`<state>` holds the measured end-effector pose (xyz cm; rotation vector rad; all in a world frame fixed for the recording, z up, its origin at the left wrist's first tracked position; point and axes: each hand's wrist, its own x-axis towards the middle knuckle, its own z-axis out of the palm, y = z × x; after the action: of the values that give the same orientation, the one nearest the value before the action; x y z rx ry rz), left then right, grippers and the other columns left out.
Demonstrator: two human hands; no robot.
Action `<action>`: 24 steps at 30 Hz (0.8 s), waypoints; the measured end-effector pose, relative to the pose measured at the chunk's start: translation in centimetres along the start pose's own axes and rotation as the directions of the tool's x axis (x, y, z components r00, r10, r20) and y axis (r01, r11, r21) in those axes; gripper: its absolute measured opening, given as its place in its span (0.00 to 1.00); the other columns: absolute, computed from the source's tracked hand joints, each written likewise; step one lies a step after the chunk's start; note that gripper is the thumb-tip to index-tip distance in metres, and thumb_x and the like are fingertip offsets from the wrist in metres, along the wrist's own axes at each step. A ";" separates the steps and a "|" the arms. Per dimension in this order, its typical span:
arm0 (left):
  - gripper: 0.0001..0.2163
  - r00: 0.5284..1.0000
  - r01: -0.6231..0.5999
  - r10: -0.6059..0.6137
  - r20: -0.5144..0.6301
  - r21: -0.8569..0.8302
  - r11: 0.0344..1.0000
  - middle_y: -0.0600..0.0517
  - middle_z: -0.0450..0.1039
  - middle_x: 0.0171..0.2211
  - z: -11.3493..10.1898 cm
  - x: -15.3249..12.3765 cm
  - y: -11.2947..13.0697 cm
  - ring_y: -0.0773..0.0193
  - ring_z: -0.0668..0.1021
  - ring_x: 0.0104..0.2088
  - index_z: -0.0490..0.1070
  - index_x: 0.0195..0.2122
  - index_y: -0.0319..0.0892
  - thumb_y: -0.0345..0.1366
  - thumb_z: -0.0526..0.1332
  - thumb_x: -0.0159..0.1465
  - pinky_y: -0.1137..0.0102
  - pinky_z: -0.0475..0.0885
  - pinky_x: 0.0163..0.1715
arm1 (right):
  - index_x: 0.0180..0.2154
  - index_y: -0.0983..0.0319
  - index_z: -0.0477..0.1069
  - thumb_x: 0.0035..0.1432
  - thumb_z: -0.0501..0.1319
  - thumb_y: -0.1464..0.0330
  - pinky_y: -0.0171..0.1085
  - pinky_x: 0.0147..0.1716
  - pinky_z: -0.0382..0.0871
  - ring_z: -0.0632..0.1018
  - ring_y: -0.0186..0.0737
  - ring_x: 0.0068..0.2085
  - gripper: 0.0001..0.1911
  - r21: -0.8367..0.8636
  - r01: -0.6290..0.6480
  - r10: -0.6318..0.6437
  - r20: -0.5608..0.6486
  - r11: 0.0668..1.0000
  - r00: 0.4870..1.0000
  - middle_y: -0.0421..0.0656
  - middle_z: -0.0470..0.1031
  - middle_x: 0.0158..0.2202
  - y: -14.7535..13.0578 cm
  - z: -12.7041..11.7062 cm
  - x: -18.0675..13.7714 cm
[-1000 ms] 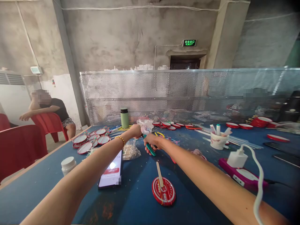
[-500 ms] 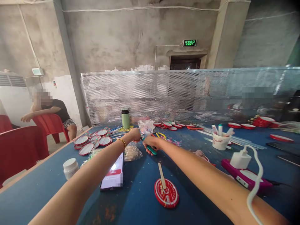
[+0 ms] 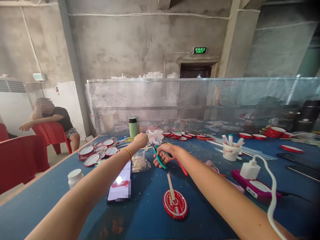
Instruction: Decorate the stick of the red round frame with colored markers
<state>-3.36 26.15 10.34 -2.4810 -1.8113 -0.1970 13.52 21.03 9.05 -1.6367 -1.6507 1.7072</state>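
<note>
My right hand is wrapped round teal-handled pliers, their jaws pointing up and left toward my other hand. Closed in a fist, my left hand is just left of the jaws; whatever its fingers hold is hidden. A red handle shows beneath my right wrist. Between the hands and the near edge lies a round red tin with white print, a flat wooden stick resting on it. A clear bag of wooden sticks and a crumpled plastic bag lie close to the hands.
A lit phone and a white bottle flank my left forearm. Round red-rimmed tins are piled at left. A green flask, a cup of markers and a purple power strip stand around. Someone sits on a red chair.
My right hand has turned and shifted slightly right, showing more of the pliers. The red handle has come into sight below the wrist. My left hand stays closed, a little higher.
</note>
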 end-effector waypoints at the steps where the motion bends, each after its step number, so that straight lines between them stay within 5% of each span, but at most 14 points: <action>1: 0.17 0.999 0.035 -0.034 0.007 -0.021 0.999 0.44 0.71 0.53 -0.2 -0.2 -0.2 0.55 0.77 0.49 0.69 0.55 0.39 0.40 0.62 0.67 0.57 0.75 0.47 | 0.37 0.67 0.70 0.58 0.53 0.75 0.37 0.26 0.77 0.82 0.41 0.26 0.08 0.006 0.016 -0.016 -0.001 1.000 1.000 0.53 0.82 0.31 0.0 -0.1 -0.6; 7: 0.17 0.984 0.054 -0.017 0.178 -0.204 0.977 0.44 0.71 0.53 -0.4 -0.9 -1.2 0.56 0.77 0.48 0.69 0.55 0.39 0.40 0.61 0.68 0.56 0.76 0.46 | 0.31 0.67 0.70 0.54 0.57 0.77 0.34 0.27 0.76 0.81 0.38 0.24 0.05 -0.027 0.179 -0.181 -0.182 0.983 0.967 0.48 0.81 0.27 0.0 -0.4 -2.2; 14: 0.06 0.978 -0.065 0.141 0.151 -0.423 0.904 0.52 0.77 0.29 -0.4 -2.3 -1.2 0.69 0.78 0.27 0.78 0.37 0.36 0.31 0.62 0.64 0.76 0.73 0.28 | 0.31 0.63 0.67 0.53 0.64 0.75 0.25 0.22 0.68 0.77 0.31 0.22 0.06 -0.208 0.392 -0.437 -0.565 0.896 0.699 0.37 0.75 0.22 -0.1 -0.1 -0.1; 18: 0.07 0.970 -0.135 0.220 0.106 -0.518 0.845 0.53 0.76 0.24 -0.6 -2.7 -0.8 0.72 0.74 0.22 0.79 0.33 0.37 0.29 0.60 0.60 0.79 0.69 0.23 | 0.33 0.62 0.68 0.48 0.67 0.78 0.25 0.22 0.66 0.77 0.31 0.24 0.11 -0.286 0.456 -0.532 -0.570 0.843 0.626 0.34 0.74 0.23 0.4 0.3 0.6; 24: 0.07 0.963 -0.169 0.259 0.067 -0.599 0.783 0.53 0.75 0.23 -1.0 -3.5 -0.2 0.70 0.73 0.21 0.79 0.28 0.36 0.28 0.59 0.55 0.76 0.69 0.23 | 0.35 0.61 0.69 0.50 0.64 0.78 0.27 0.20 0.67 0.76 0.32 0.22 0.10 -0.272 0.545 -0.602 -0.489 0.793 0.631 0.33 0.71 0.21 1.1 1.0 0.8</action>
<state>-4.64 22.75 10.79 -3.1763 -1.6818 -0.6802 12.97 20.78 7.41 -1.2498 -1.6965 0.7411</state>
